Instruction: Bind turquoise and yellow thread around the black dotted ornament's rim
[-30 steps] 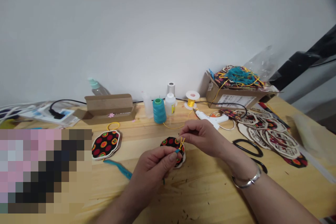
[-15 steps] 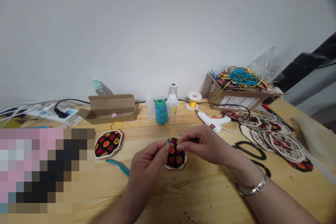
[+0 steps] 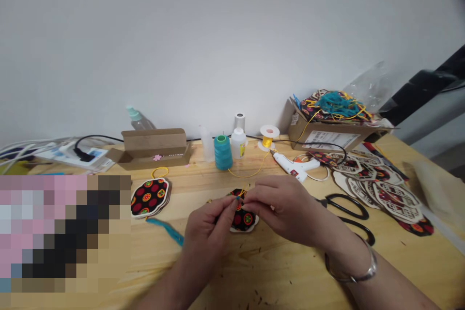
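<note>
My left hand (image 3: 214, 225) is closed in a pinch, with a small teal bit (image 3: 237, 198) showing at its fingertips. My right hand (image 3: 286, 206) pinches close beside it, on a thin yellow cord (image 3: 244, 192) that loops up between the fingers. Just beneath both hands lies a scalloped pendant (image 3: 244, 220) faced with black, red and green patterned fabric and edged in pale wood. Fingers cover its upper part, so I cannot tell how the cord joins it. To the left is a stack of similar pendants (image 3: 149, 197) with a yellow loop and a teal tassel (image 3: 165, 230).
Behind stand a teal thread cone (image 3: 223, 152), a white bottle (image 3: 239, 144) and a yellow cord spool (image 3: 269, 138). A glue gun (image 3: 290, 164), black-handled scissors (image 3: 348, 207), wooden cutouts (image 3: 395, 198) and a filled cardboard box (image 3: 327, 138) are on the right. An open small box (image 3: 154, 147) sits left.
My right hand has turned and shifted slightly, its fingers more curled. The yellow loop that stood up above the pendant is now drawn down near the fingertips. My left hand moved slightly right.
</note>
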Available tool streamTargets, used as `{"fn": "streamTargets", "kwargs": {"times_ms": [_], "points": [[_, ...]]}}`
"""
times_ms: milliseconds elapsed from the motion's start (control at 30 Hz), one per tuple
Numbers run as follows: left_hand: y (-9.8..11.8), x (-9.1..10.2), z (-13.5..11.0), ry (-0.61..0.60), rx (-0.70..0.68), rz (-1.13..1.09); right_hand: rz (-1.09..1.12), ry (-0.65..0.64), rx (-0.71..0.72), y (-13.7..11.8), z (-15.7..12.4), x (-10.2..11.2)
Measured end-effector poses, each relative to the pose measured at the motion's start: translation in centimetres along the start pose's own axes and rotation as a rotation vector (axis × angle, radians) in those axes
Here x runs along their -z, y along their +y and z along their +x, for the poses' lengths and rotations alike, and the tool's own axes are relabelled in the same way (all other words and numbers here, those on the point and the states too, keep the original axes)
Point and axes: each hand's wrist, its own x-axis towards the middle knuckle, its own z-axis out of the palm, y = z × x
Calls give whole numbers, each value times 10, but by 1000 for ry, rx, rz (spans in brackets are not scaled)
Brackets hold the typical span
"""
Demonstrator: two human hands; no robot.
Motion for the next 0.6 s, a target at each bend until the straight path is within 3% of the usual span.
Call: {"fn": "streamTargets", "kwargs": {"times_ms": [133, 267, 467, 600], "points": [[-1, 0, -1, -168, -87, 100, -45, 2, 48, 3, -1, 2], [-3, 0, -2, -322, -114, 79, 127, -20, 6, 7, 1, 4], [1, 3, -3, -357, -9, -32, 625, -48, -183, 16, 6, 1], [4, 5, -1, -308, 49, -113, 836, -50, -356, 21, 10, -7]]}}
